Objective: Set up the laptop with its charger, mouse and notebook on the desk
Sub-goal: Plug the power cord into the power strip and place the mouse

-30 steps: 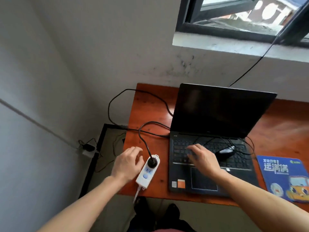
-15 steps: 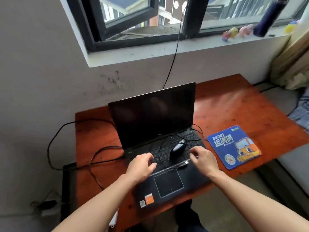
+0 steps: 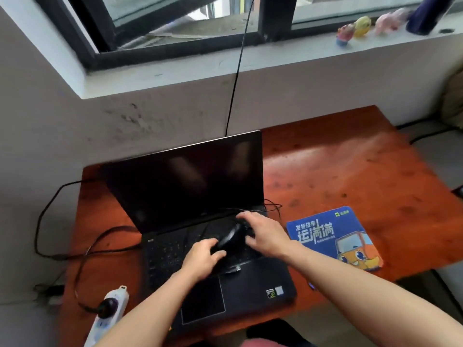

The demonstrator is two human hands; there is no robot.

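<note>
Writing on the blue mouse pad, white Chinese characters over an orange cartoon truck, was too blurred to read surely; the pad lay on the bench right of the open laptop. The mouse sat on the keyboard. The left hand touched its near end, fingers curled, and the right hand spread over its far side; whether either gripped it could not be told.

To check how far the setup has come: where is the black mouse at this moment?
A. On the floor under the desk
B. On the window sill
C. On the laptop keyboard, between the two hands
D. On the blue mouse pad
C: the mouse lies on the laptop keyboard, between the left hand and the right hand; the mouse pad carries nothing.
</note>
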